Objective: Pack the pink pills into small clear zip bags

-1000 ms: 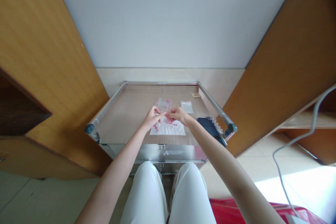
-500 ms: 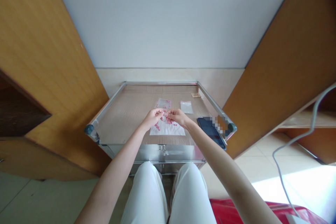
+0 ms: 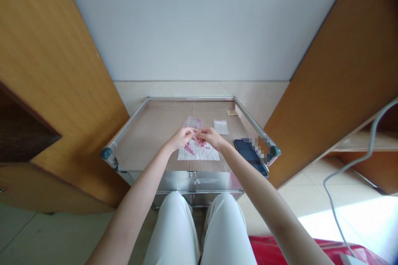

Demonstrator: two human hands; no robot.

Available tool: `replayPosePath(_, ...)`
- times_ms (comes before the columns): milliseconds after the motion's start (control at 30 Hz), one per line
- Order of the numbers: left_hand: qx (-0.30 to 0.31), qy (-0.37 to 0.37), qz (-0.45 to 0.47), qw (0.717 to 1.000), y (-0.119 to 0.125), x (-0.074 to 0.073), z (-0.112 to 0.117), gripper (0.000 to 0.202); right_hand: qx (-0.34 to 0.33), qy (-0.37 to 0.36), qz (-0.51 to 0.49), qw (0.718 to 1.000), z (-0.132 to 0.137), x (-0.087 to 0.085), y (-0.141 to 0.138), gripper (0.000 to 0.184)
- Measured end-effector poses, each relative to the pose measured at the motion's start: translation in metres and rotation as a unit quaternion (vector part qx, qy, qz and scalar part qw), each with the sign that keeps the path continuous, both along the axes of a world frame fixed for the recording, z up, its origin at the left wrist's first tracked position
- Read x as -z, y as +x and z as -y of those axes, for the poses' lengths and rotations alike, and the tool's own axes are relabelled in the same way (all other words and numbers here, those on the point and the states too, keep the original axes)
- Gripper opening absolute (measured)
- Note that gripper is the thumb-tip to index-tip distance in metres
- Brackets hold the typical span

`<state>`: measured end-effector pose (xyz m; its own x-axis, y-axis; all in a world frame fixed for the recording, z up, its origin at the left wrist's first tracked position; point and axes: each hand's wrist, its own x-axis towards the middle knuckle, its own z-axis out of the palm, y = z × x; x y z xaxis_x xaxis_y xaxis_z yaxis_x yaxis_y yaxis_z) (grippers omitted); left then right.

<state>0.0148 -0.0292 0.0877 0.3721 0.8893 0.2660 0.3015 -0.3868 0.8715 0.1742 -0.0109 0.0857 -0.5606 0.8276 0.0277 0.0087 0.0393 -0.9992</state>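
My left hand (image 3: 183, 137) and my right hand (image 3: 209, 136) meet over the middle of the low table, fingers pinched close together. Between the fingertips is a small clear plastic bag (image 3: 195, 135) with a pink tint; its contents are too small to make out. Below the hands lies a white sheet (image 3: 199, 155) with several pink beads (image 3: 188, 148) scattered on its left and more small pink ones (image 3: 203, 144) by my right fingers. Just beyond the hands rests another clear bag (image 3: 195, 122) with pink bits in it, partly covered by my fingers.
Right of my hands lie flat clear bags (image 3: 220, 127) and a dark phone or tablet (image 3: 250, 155). A small tan card (image 3: 231, 112) sits near the back right. A metal rail (image 3: 191, 98) edges the table (image 3: 139, 145). Wooden furniture (image 3: 71, 103) flanks both sides; a grey cable (image 3: 348, 165) hangs right.
Both hands stay over the sheet. My left hand has shifted slightly left and up, and more pink beads show beneath it. The pink-tinted bag shows more clearly between the fingertips.
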Motion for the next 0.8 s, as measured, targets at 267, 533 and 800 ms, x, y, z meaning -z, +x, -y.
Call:
replayPosePath(267, 0.03, -0.025, 0.015, 0.999, -0.003, -0.017, 0.004, 0.023, -0.01, -0.053, -0.04, 0.998, 0.003, -0.009, -0.005, 0.015)
replayPosePath(533, -0.019, -0.069, 0.004, 0.997, -0.012, -0.019, 0.005, 0.021, 0.085, 0.084, 0.075, 0.99, -0.01, -0.009, 0.002, 0.014)
replayPosePath(800, -0.079, -0.011, -0.01, 0.997, -0.005, -0.013, -0.005, 0.019, 0.048, 0.295, 0.175, 0.938, -0.004, -0.03, -0.004, 0.011)
